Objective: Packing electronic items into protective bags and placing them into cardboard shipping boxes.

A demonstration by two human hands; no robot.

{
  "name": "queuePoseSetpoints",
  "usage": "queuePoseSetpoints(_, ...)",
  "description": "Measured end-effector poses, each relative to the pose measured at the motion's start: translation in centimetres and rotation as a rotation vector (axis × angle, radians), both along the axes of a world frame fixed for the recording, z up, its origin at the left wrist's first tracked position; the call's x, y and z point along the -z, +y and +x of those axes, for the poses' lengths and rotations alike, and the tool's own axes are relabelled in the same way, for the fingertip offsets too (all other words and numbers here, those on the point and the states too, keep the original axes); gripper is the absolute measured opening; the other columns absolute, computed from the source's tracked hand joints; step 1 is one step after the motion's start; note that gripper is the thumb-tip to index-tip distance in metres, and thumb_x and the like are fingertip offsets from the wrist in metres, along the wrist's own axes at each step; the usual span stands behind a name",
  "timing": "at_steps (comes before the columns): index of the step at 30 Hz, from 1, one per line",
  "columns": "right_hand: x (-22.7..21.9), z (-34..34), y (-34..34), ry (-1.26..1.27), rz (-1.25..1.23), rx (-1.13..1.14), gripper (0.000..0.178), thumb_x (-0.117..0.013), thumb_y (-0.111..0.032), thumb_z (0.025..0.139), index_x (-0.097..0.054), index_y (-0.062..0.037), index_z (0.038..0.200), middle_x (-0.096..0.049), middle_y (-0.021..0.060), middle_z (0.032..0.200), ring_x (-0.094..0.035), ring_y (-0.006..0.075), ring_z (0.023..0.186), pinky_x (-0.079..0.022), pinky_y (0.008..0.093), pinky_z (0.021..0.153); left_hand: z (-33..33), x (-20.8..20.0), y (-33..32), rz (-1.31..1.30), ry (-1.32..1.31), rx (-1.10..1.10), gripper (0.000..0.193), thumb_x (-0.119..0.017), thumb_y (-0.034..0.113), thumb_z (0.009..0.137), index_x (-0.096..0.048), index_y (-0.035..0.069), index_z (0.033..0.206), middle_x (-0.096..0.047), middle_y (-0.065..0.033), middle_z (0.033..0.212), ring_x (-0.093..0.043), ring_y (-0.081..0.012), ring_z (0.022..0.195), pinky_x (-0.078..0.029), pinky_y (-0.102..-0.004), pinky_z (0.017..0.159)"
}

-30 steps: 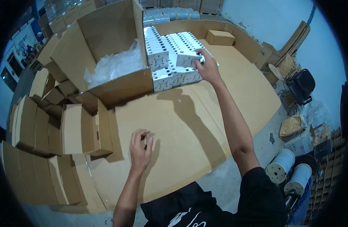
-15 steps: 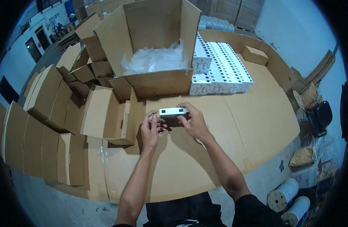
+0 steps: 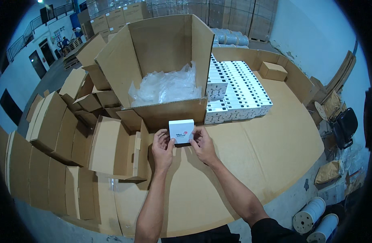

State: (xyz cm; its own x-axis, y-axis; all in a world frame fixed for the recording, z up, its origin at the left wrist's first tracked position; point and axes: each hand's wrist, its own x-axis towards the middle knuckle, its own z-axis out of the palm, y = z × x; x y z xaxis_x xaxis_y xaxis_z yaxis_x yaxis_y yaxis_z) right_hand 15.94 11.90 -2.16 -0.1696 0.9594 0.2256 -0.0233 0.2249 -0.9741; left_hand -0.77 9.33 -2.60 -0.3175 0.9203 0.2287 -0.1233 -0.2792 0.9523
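A small white square box (image 3: 181,131) with a red mark on its broad face is held up in front of me. My left hand (image 3: 163,149) grips its left edge with thumb and fingers. On the opposite edge, my right hand (image 3: 203,145) closes around the other side. Beyond it stands a large open carton (image 3: 165,111) with crumpled clear plastic bags (image 3: 165,87) inside. Stacked rows of similar white boxes (image 3: 242,89) lie to the right of that carton. An open, cardboard box (image 3: 109,148) is to the left of my left hand.
Several brown cardboard boxes (image 3: 40,170) line the table's left side. A closed brown box (image 3: 273,71) lies at the far right corner, inside a raised cardboard rim (image 3: 299,79). Cable spools (image 3: 309,214) and a black chair (image 3: 343,127) stand on the floor at right.
The white box has been turned from its narrow side to show its broad face. My left fingers have closed onto its edge. The view has tilted up.
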Motion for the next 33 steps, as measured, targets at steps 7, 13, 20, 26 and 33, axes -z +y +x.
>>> queuePoseSetpoints(7,0.2,0.4,0.8,-0.158,0.063,0.068,0.039,-0.063,0.007,0.089,-0.042,-0.0017,0.121,-0.063,0.0161,0.105,-0.067,0.0239,0.101,-0.052,0.0365,0.088,-0.8,-0.5,-0.6,-0.078,0.196,0.083,0.042,-0.062,-0.007,0.092,-0.049,0.0,0.132,-0.062,-0.013,0.123,-0.06,-0.0195,0.116,-0.049,-0.0325,0.1)
queuePoseSetpoints(13,-0.4,0.7,0.5,-0.219,0.128,0.019,0.045,-0.063,0.007,0.087,-0.042,-0.0019,0.127,-0.065,0.0197,0.11,-0.067,0.0308,0.108,-0.051,0.0389,0.092,-0.9,-2.1,-1.6,-0.181,0.416,0.049,0.045,-0.064,-0.002,0.09,-0.048,-0.001,0.132,-0.063,-0.0175,0.122,-0.061,-0.0251,0.118,-0.048,-0.0375,0.103)
queuePoseSetpoints(20,-0.5,0.5,0.0,-0.233,0.151,-0.02,0.058,-0.057,0.009,0.08,-0.042,-0.001,0.135,-0.064,0.0209,0.118,-0.065,0.0309,0.115,-0.05,0.0395,0.099,-0.7,-2.2,-2.8,0.038,0.474,-0.127,0.06,-0.07,0.004,0.085,-0.044,-0.001,0.138,-0.056,-0.0218,0.133,-0.054,-0.0329,0.129,-0.04,-0.0422,0.112)
queuePoseSetpoints(26,0.3,1.1,0.7,-0.179,0.114,-0.012,0.066,-0.048,0.014,0.075,-0.04,-0.0009,0.139,-0.06,0.0217,0.13,-0.062,0.0318,0.12,-0.048,0.0386,0.104,0.5,-7.6,-3.8,0.204,0.603,-0.338,0.037,-0.063,-0.001,0.085,-0.055,-0.001,0.122,-0.061,-0.0176,0.114,-0.061,-0.0321,0.109,-0.049,-0.0408,0.098)
queuePoseSetpoints(33,0.9,2.3,1.1,0.006,0.03,-0.007,0.063,-0.041,0.018,0.077,-0.039,0.0029,0.138,-0.055,0.0192,0.131,-0.059,0.0256,0.122,-0.046,0.0348,0.105,-0.8,-18.9,8.7,0.198,0.674,-0.312,0.016,-0.066,0.007,0.09,-0.067,0.001,0.105,-0.072,-0.0121,0.093,-0.069,-0.0207,0.084,-0.054,-0.0342,0.08)
